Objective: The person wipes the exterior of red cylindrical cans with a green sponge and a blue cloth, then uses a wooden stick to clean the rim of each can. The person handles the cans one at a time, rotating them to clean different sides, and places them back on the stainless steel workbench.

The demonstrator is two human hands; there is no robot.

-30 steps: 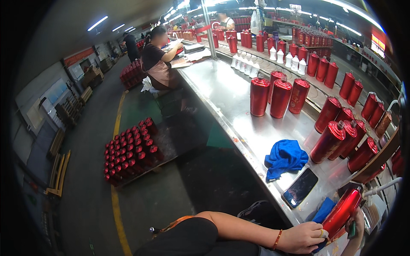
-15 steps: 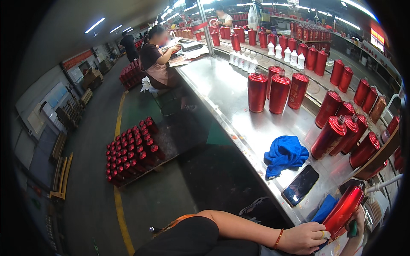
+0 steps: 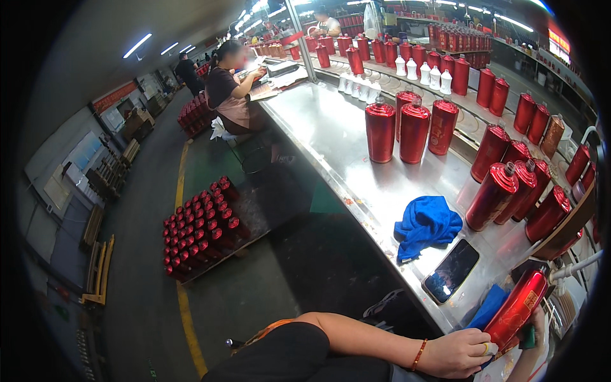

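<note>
Low at the right edge of the table, a glossy red bottle (image 3: 519, 307) lies tilted, with gold print on the side facing me. My left hand (image 3: 457, 354) is closed round its lower end, and a beaded bracelet and a ring show on this hand. On the far side of the bottle is my right hand (image 3: 538, 328), partly hidden, its fingers closed on a small dark green piece (image 3: 527, 337) held against the bottle. What that piece is I cannot make out. Blue cloth (image 3: 489, 305) lies just beside the bottle.
A crumpled blue cloth (image 3: 428, 223) and a phone (image 3: 450, 270) lie on the metal table (image 3: 331, 137). Red bottles (image 3: 415, 132) stand beyond, several more (image 3: 492, 196) at the right. White bottles (image 3: 435, 78) line the conveyor. A seated co-worker (image 3: 229, 86) is at the far left. Bottles (image 3: 203, 229) crowd a floor pallet.
The red bottle has turned in my hands, bringing its gold print into view. Bottles on the conveyor have moved farther away along it. The view has shifted slightly.
</note>
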